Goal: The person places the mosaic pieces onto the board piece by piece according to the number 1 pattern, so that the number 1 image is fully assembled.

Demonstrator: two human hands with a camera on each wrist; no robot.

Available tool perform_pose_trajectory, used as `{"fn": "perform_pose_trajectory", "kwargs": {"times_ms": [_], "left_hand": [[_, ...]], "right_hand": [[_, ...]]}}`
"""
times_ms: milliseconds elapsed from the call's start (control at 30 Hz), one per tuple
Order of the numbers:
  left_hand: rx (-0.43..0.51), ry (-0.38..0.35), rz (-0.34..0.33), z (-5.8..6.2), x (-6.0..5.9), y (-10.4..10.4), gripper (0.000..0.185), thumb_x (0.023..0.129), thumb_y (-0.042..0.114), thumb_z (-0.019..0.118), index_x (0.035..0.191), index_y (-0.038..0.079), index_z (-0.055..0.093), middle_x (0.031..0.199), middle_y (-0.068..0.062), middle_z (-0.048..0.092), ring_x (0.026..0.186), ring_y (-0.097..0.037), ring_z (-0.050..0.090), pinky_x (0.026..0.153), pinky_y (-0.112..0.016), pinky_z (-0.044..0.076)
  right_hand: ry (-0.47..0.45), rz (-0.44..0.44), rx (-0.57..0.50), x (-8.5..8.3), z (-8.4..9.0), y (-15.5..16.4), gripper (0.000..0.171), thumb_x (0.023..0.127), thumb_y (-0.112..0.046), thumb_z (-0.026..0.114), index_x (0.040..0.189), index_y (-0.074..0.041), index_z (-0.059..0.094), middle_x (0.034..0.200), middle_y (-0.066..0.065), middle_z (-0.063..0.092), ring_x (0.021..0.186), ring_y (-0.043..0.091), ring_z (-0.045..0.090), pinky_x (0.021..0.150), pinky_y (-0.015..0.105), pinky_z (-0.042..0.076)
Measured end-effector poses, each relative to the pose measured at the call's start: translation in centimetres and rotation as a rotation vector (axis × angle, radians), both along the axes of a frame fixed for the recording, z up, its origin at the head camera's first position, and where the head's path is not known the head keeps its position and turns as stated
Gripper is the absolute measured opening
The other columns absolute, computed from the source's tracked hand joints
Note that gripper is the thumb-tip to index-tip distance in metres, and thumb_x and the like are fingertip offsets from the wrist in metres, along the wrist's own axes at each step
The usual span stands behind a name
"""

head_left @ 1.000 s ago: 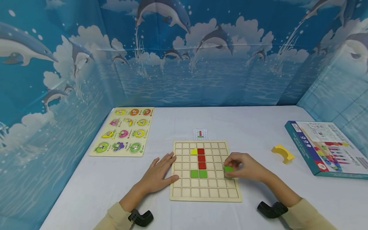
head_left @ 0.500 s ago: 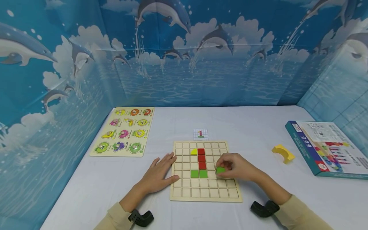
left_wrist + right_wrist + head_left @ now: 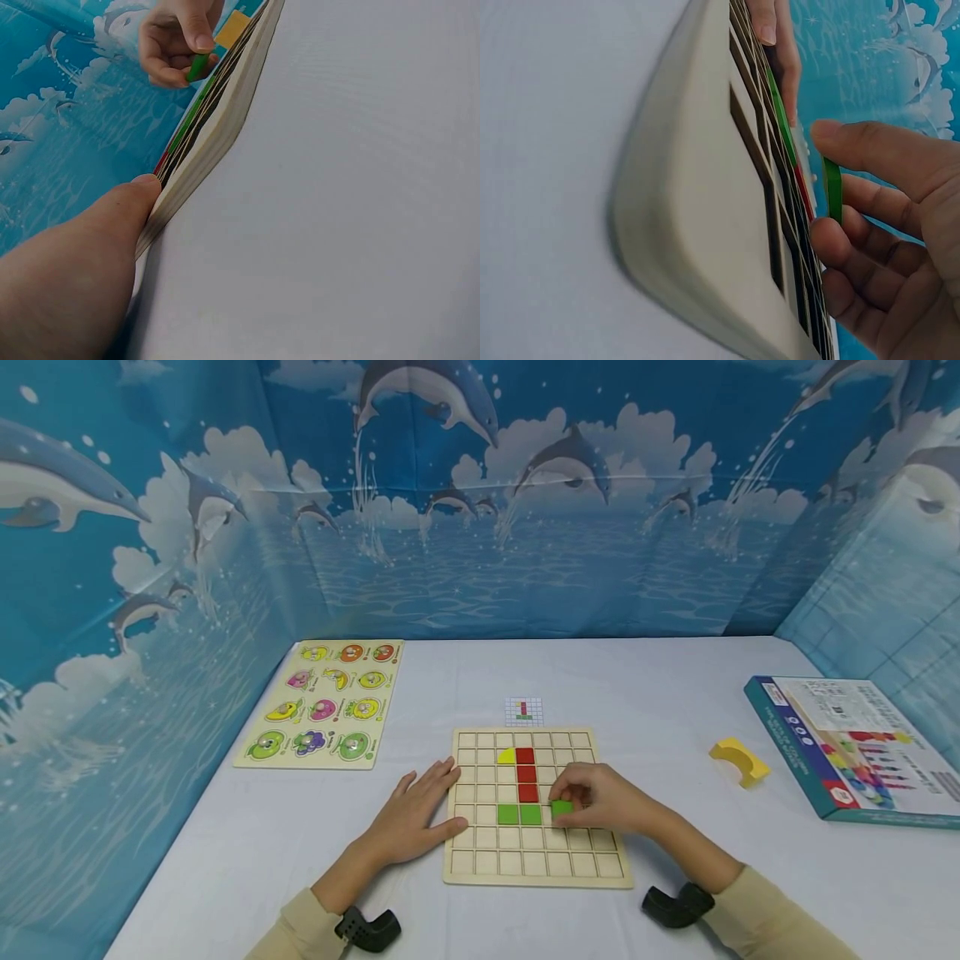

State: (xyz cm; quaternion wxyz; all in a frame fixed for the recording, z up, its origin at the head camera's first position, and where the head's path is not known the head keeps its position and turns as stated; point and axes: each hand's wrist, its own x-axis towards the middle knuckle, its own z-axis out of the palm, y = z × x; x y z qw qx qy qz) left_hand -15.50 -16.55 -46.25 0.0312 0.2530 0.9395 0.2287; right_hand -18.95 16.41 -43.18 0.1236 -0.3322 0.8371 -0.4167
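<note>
Right hand [image 3: 600,802]: we see it pinching a green square tile [image 3: 562,807] between thumb and fingers, just above the wooden grid board [image 3: 536,868].
Tile position: we place it right beside the two green tiles [image 3: 519,814] already seated in the board, below the column of red tiles [image 3: 526,774]; whether it touches the board we cannot tell.
Left hand [image 3: 416,814]: we see it lying flat with fingers straight, pressing the table and touching the board's left edge.
Yellow tile [image 3: 506,755]: left of the top red one.
Pattern card [image 3: 522,711]: just behind the board.
Writing: the printing on the game box [image 3: 855,747] is too small for us to read; the fruit puzzle [image 3: 324,702] shows pictures only.
Yellow arch block [image 3: 738,760]: between board and box.
</note>
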Motion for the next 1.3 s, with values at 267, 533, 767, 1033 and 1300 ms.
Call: {"fn": "perform_pose_trajectory", "kwargs": {"times_ms": [267,533,767,1033,1300], "left_hand": [[-0.001,-0.004,0.001,0.02,0.02,-0.02,0.079,0.095,0.057,0.049,0.155,0.011,0.027,0.161,-0.002,0.02,0.148,-0.018,0.015,0.116,-0.051,0.011],[-0.003,0.008,-0.002,-0.15,-0.08,-0.01,0.079,0.095,0.057,0.049,0.155,0.01,0.027,0.161,-0.002,0.02,0.148,-0.018,0.015,0.115,-0.052,0.011],[-0.009,0.007,0.001,-0.07,-0.07,0.04,0.079,0.095,0.057,0.049,0.155,0.01,0.027,0.161,-0.003,0.02,0.148,-0.019,0.015,0.116,-0.051,0.011],[-0.01,0.011,0.0,-0.01,-0.05,0.05,0.079,0.095,0.056,0.05,0.155,0.009,0.028,0.161,-0.003,0.021,0.147,-0.019,0.016,0.115,-0.052,0.011],[-0.005,0.007,0.002,-0.1,-0.03,0.06,0.079,0.095,0.057,0.05,0.155,0.009,0.028,0.161,-0.003,0.021,0.147,-0.019,0.016,0.115,-0.052,0.011]], "right_hand": [[-0.005,0.006,0.019,0.07,-0.1,-0.72,0.022,0.078,-0.023,0.085,0.093,-0.016,0.07,0.083,-0.002,0.06,0.069,0.012,0.054,0.061,0.023,0.046],[0.018,0.018,0.022,0.09,-0.09,-0.98,0.022,0.079,-0.023,0.084,0.095,-0.016,0.07,0.081,-0.002,0.06,0.069,0.012,0.052,0.06,0.024,0.046],[0.034,0.032,0.015,-0.1,-0.5,-0.93,0.022,0.079,-0.025,0.084,0.095,-0.018,0.071,0.08,-0.004,0.059,0.068,0.011,0.051,0.06,0.024,0.045],[0.052,0.039,0.01,-0.01,-0.63,-0.89,0.022,0.078,-0.024,0.084,0.096,-0.017,0.073,0.08,-0.004,0.058,0.068,0.01,0.051,0.061,0.024,0.046],[0.058,0.031,0.019,0.12,-0.61,-0.86,0.024,0.077,-0.025,0.084,0.097,-0.016,0.074,0.081,-0.004,0.058,0.068,0.009,0.05,0.06,0.023,0.045]]}}
